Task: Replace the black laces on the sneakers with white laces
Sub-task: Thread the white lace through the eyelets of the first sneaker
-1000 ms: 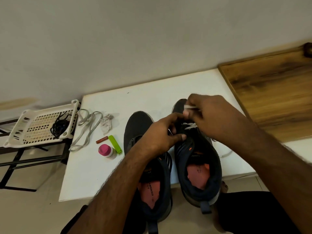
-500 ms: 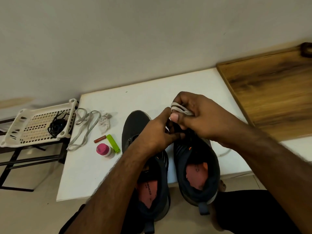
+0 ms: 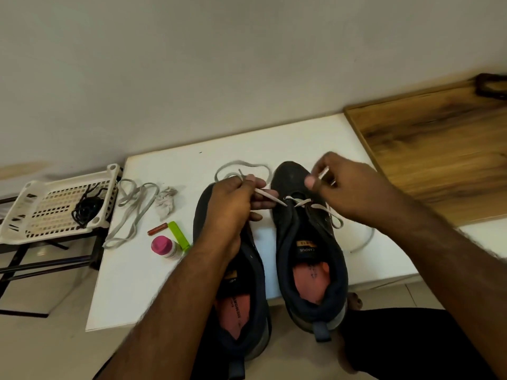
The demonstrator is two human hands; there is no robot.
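Observation:
Two dark sneakers stand side by side on the white table (image 3: 142, 283), heels toward me. The right sneaker (image 3: 307, 256) has a white lace (image 3: 297, 201) crossed through its front eyelets. My left hand (image 3: 233, 207) pinches one end of that lace over the left sneaker (image 3: 247, 311), and a loop of lace (image 3: 241, 167) trails behind it. My right hand (image 3: 343, 185) pinches the other lace end by its tip above the right sneaker's toe. More of this lace hangs off the shoe's right side (image 3: 365, 239). A second white lace (image 3: 134, 209) lies loose at the left.
A white perforated basket (image 3: 35, 215) on a black stand left of the table holds black laces (image 3: 86, 209). Near the loose lace lie a crumpled cloth (image 3: 164, 201), a small brown tube (image 3: 157, 229), a green stick (image 3: 179, 237) and a pink-capped bottle (image 3: 163, 246). A wooden board (image 3: 439, 149) is at right.
My hands have drawn apart from a bunched grip over the right sneaker's toe, pulling the white lace out to both sides. A loop of lace now lies behind my left hand.

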